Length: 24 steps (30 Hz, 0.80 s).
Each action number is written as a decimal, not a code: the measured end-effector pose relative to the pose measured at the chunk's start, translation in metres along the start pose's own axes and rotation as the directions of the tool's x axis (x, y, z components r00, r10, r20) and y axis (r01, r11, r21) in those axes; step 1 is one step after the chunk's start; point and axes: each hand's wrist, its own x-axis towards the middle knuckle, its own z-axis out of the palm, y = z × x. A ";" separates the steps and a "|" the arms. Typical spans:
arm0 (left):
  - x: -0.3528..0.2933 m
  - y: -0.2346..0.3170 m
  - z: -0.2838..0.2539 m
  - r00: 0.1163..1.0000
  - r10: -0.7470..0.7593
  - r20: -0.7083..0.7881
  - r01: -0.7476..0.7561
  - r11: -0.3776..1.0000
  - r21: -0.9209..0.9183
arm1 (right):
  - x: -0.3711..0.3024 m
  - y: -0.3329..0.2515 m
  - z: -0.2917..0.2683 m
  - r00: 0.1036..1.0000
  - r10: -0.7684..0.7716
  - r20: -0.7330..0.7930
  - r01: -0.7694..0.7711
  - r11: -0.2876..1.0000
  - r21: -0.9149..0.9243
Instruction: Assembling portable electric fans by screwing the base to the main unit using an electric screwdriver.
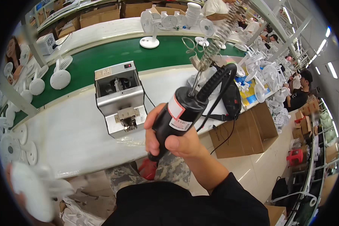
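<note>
Tube lights (332, 70) glare right of the black electric screwdriver (177, 116), and the scene is bright. A white fan (31, 192), lower left of that tool, blurs; outer edges bend into black.

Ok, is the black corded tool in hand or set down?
In hand: the right grip wraps around the black corded tool, below its label.
</note>
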 end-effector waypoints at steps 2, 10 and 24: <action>-0.038 -0.033 0.014 0.973 -0.216 0.085 0.221 0.974 -0.058 | 0.004 0.006 0.004 1.000 -0.019 -0.024 0.019 1.000 0.016; -0.103 -0.111 0.141 0.794 -0.590 0.145 0.605 0.747 -0.276 | 0.012 -0.001 0.016 0.978 -0.074 -0.193 0.062 0.996 -0.069; -0.097 -0.176 0.196 0.886 -0.392 0.247 0.439 0.881 -0.175 | 0.035 -0.003 0.020 0.885 -0.461 -0.067 0.410 0.840 -0.356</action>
